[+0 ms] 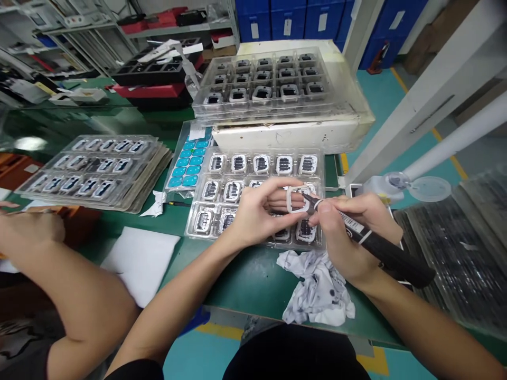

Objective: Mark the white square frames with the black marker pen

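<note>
Between its thumb and fingers, my left hand holds a small pale square frame above a clear plastic tray. My right hand grips a thick black marker pen, its tip touching or very close to the inner right side of the frame. Rows of similar pale frames with dark centres sit in the tray's pockets; my left hand covers part of them. A crumpled, stained white cloth lies just below my hands on the green table.
Stacked trays stand at the left, near another person's arm. Behind are a filled tray on a white box and a sheet of blue pieces. More stacked trays and a bottle are at right.
</note>
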Demonstrator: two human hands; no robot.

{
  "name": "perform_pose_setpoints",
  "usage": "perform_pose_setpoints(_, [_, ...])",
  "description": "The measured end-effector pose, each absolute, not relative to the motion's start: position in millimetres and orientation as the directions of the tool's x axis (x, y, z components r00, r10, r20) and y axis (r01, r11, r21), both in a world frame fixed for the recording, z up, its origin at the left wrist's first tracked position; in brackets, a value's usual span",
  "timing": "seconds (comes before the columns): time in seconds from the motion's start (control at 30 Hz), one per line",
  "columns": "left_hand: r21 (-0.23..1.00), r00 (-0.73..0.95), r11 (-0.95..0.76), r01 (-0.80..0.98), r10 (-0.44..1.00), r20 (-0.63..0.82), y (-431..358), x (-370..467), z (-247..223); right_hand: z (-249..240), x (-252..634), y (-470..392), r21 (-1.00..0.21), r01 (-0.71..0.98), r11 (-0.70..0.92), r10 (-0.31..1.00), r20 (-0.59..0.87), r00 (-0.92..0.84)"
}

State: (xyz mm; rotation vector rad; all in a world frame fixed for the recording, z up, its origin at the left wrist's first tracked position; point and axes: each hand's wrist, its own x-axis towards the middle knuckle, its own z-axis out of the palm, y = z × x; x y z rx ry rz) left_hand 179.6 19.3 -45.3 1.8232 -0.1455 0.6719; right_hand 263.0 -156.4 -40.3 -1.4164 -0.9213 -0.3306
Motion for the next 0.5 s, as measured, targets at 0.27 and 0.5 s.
perform_pose_setpoints(0.27, [0.811, 0.816, -0.368, -0.455, 0.193, 0.545, 19, 181, -45, -33, 263, -159, -0.605, 0.783, 0.147, 0.335, 0.775, 0.536])
perform_pose_setpoints(0.5, [0.713, 0.778, -0.559, -0.424, 0.178, 0.602, 20, 179, -49, -29, 264, -157, -0.556, 0.814, 0.166, 0.342, 0.807, 0.481])
